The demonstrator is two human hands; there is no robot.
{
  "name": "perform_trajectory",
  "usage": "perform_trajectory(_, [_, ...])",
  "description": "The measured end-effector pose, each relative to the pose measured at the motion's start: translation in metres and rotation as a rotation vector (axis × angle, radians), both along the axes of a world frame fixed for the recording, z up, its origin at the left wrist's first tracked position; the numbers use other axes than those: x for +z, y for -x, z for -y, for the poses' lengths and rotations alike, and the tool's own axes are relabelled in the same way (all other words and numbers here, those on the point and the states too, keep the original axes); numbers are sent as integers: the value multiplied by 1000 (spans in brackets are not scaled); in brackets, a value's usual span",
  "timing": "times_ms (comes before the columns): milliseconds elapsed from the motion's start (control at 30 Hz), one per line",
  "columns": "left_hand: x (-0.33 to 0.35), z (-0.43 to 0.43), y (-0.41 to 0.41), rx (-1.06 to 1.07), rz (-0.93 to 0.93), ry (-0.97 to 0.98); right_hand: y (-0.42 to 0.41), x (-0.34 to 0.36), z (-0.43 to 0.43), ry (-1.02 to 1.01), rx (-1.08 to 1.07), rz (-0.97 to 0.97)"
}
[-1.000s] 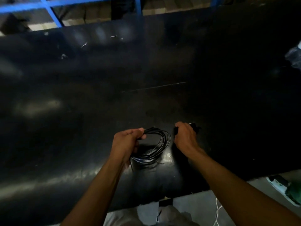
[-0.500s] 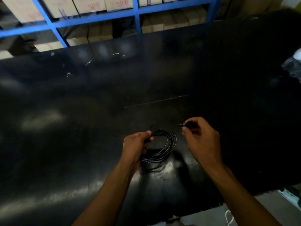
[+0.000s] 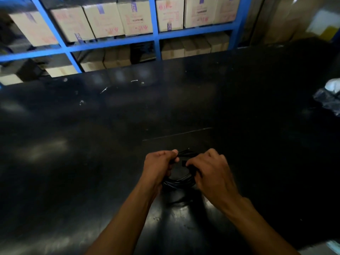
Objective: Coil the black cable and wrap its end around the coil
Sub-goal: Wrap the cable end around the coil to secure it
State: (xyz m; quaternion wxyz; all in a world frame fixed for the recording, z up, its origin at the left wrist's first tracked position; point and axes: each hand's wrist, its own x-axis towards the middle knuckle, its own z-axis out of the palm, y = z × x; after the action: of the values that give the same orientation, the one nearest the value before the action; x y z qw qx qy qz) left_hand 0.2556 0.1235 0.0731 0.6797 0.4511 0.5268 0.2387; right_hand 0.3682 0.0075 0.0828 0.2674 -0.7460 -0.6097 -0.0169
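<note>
The black cable [image 3: 179, 182] hangs as a small coil of several loops between my two hands, just above the dark table [image 3: 110, 144]. My left hand [image 3: 159, 166] is closed around the coil's upper left part. My right hand [image 3: 211, 172] pinches the cable's end near the coil's top right; a short dark plug tip shows by its fingertips. The right side of the coil is hidden behind my right hand. Both hands nearly touch.
Blue metal shelving [image 3: 156, 34] with several cardboard boxes [image 3: 132, 17] stands behind the table's far edge. A crumpled plastic bag [image 3: 329, 96] lies at the table's right edge. Small white scraps [image 3: 134, 80] dot the far tabletop.
My right hand has come left and down to the coil, bringing the cable's end against it. My left hand kept hold of the coil. The view has tilted up, showing the shelving.
</note>
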Motion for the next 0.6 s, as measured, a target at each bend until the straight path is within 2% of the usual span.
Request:
perform_trajectory(133, [3, -1, 3, -63, 1, -7, -1, -1, -10, -104, -48, -52])
perform_trajectory(400, [19, 5, 3, -165, -23, -96, -5, -2, -7, -218, 6, -63])
perform_trajectory(600, [31, 23, 2, -140, 27, -124, -1, 5, 10, -294, -20, -32])
